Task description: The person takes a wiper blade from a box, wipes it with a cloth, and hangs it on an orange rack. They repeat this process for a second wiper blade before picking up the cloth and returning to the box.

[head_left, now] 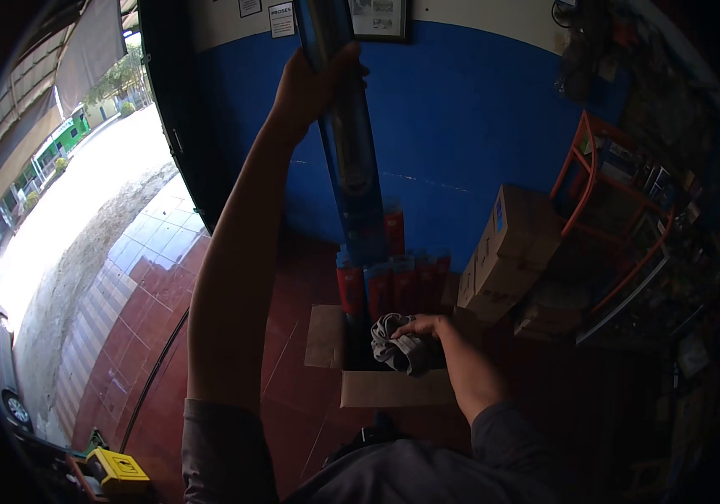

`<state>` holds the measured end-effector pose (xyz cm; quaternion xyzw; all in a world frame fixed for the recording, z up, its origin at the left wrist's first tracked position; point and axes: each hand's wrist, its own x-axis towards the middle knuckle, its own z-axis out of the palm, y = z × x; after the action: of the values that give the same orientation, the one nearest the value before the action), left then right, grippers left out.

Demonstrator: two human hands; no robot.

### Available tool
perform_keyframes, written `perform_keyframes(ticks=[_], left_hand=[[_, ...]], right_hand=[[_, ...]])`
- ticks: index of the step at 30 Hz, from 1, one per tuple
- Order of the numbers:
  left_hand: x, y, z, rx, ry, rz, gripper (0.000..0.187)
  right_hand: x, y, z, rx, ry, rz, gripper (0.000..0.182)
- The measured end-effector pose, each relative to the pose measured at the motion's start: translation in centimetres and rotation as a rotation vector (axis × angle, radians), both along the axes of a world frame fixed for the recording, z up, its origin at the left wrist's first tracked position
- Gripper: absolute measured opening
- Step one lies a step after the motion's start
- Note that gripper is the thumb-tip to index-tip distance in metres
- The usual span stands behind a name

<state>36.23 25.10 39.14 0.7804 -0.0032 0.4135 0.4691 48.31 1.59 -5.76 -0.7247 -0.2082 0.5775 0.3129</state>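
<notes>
My left hand (314,88) is raised high, its fingers wrapped round a long, narrow blue package (352,172) with a clear-looking front. The package stands nearly upright, and its lower end reaches down to several red packs (402,284). Those packs stand on end in an open cardboard box (398,391) on the floor. Lower down, my right hand (427,326) is closed on a crumpled grey rag (400,346) over the box's near side. What the package holds is too dark to make out.
Closed cartons (511,244) are stacked to the right of the box, beside an orange metal rack (577,168) filled with goods. A blue wall (469,109) rises behind. At lower left are a yellow case (116,470) and a dark cable (154,378) along the tiled floor; a doorway opens outside.
</notes>
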Motion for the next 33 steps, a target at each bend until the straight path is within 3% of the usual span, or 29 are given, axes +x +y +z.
perform_keyframes(ticks=[3,4,7,8,10,11,13,14,15,16,17,18,19,21,23,27,28,29,31,33], left_hand=[[-3.3,-1.3,-1.4,-0.01,-0.019,-0.066,0.049],[-3.6,-1.2,-4.0,-0.098,0.034,-0.11,0.049],[-4.0,-1.1,-15.0,-0.52,0.113,-0.325,0.048],[-5.0,-1.3,-18.3,-0.603,0.192,-0.294,0.047],[-7.0,-2.0,-24.2,-0.717,0.303,-0.25,0.041],[-8.1,-2.3,-26.9,-0.751,0.332,-0.235,0.037],[-9.9,-3.2,-31.7,-0.772,0.388,-0.263,0.038],[-10.4,-3.9,-33.4,-0.787,0.429,-0.285,0.04],[-10.6,-5.0,-34.7,-0.785,0.441,-0.304,0.04],[-10.8,-6.3,-35.9,-0.941,0.398,-0.419,0.044],[-11.0,-7.8,-36.4,-1.098,0.351,-0.535,0.049],[-11.6,-10.0,-36.3,-1.101,0.367,-0.554,0.049],[-12.3,-12.5,-35.5,-1.056,0.348,-0.542,0.052],[-14.1,-16.6,-34.0,-1.012,0.328,-0.543,0.055],[-15.9,-19.3,-33.0,-0.937,0.381,-0.728,0.057],[-19.4,-23.7,-32.4,-0.986,0.473,-0.869,0.056],[-20.0,-24.4,-31.7,-0.967,0.609,-0.885,0.057],[-20.4,-25.2,-30.9,-0.942,0.741,-0.9,0.058],[-21.5,-27.0,-28.3,-0.803,0.75,-0.914,0.06],[-21.5,-28.9,-27.3,-0.671,0.751,-0.911,0.063]], right_hand=[[-0.3,-0.5,-3.5,-0.063,-0.126,-0.073,0.079],[-2.3,-1.8,-0.2,0.035,0.032,-0.085,0.073],[-6.0,-4.7,2.3,0.404,0.037,-0.324,0.062],[-7.2,-5.4,2.7,0.524,-0.001,-0.423,0.059],[-9.8,-7.2,6.4,0.613,-0.255,-0.456,0.053],[-12.0,-8.2,8.3,0.608,-0.25,-0.471,0.053],[-17.8,-10.1,12.5,0.998,-0.617,-0.571,0.054],[-21.7,-11.4,14.8,0.991,-0.624,-0.588,0.054],[-26.3,-12.7,16.9,1.026,-0.816,-0.606,0.054],[-30.1,-13.7,17.3,1.051,-1.011,-0.618,0.054],[-32.8,-14.3,15.3,0.987,-1.168,-0.484,0.057],[-35.2,-14.9,12.6,0.909,-1.313,-0.344,0.061],[-37.5,-15.1,10.5,0.891,-1.321,-0.361,0.061],[-40.4,-15.6,7.7,0.621,-1.462,-0.187,0.063],[-40.5,-16.9,7.7,0.654,-1.512,-0.298,0.063],[-36.1,-19.4,8.7,0.718,-1.665,-0.559,0.06],[-35.4,-20.4,9.5,0.712,-1.671,-0.568,0.06],[-34.6,-21.6,10.4,0.745,-1.702,-0.458,0.06],[-33.4,-24.0,12.0,0.766,-1.74,-0.343,0.06],[-32.8,-26.1,13.3,0.606,-2.005,-0.251,0.054]])
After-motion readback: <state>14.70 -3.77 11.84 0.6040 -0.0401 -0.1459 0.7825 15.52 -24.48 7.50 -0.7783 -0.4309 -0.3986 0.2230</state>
